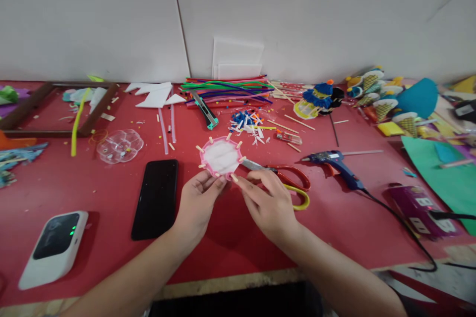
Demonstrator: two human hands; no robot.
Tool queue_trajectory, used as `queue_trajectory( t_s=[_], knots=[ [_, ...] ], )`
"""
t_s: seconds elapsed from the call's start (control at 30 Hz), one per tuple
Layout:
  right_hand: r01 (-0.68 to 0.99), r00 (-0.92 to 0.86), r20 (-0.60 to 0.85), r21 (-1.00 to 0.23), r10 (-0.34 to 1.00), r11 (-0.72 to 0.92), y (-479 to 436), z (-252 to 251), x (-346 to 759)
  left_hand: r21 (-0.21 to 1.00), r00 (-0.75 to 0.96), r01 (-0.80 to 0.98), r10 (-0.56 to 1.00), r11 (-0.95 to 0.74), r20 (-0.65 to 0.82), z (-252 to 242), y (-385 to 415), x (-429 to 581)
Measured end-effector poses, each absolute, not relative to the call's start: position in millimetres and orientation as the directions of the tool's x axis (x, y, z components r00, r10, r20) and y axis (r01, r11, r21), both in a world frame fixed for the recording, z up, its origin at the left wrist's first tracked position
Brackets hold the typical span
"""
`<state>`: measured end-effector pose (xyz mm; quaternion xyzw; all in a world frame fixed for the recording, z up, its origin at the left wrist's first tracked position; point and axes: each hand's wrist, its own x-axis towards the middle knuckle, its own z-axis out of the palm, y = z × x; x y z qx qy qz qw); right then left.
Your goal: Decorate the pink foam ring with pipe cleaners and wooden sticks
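A small round white disc (222, 156) has a pink rim wound around it, with several short wooden pegs standing up along its edge. My left hand (198, 199) is closed on the near edge of the disc, thumb on top, holding it above the table. The fingers of my right hand (268, 201) are pinched at one peg (234, 178) on the disc's near right side. Just beyond my right hand lie scissors (293, 178) with red and yellow handles, their blades partly behind the disc and hand.
On the red table (238, 252) lie a black phone (155, 199), a white device (54, 247), a clear palette (121, 146), a box cutter (204, 111), coloured pipe cleaners (230, 91) and loose scraps (247, 121). A blue glue gun (332, 159) trails its cord at right.
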<state>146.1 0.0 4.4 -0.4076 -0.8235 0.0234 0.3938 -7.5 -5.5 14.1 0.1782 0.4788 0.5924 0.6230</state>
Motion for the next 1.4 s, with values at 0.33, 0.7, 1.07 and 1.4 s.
queue_trajectory(
  t_s=[0.33,0.7,1.07,1.4],
  knots=[
    [0.573,-0.379,0.694,-0.342,0.612,0.744,-3.2,7.9,145.9,0.812,-0.118,-0.512,0.914,0.278,-0.387,20.7,-10.6,-4.9],
    [0.577,-0.356,0.670,-0.391,0.651,0.717,-1.9,5.4,144.9,0.825,-0.075,-0.498,0.934,0.269,-0.350,16.6,-12.3,-4.3],
    [0.543,-0.359,0.659,-0.429,0.661,0.722,2.4,5.6,145.9,0.755,-0.105,-0.587,0.897,0.293,-0.430,21.6,-10.5,-3.5],
    [0.502,-0.246,0.680,-0.521,0.691,0.691,2.4,12.4,142.0,0.767,-0.066,-0.563,0.908,0.308,-0.413,18.4,-12.5,-3.3]
  ],
)
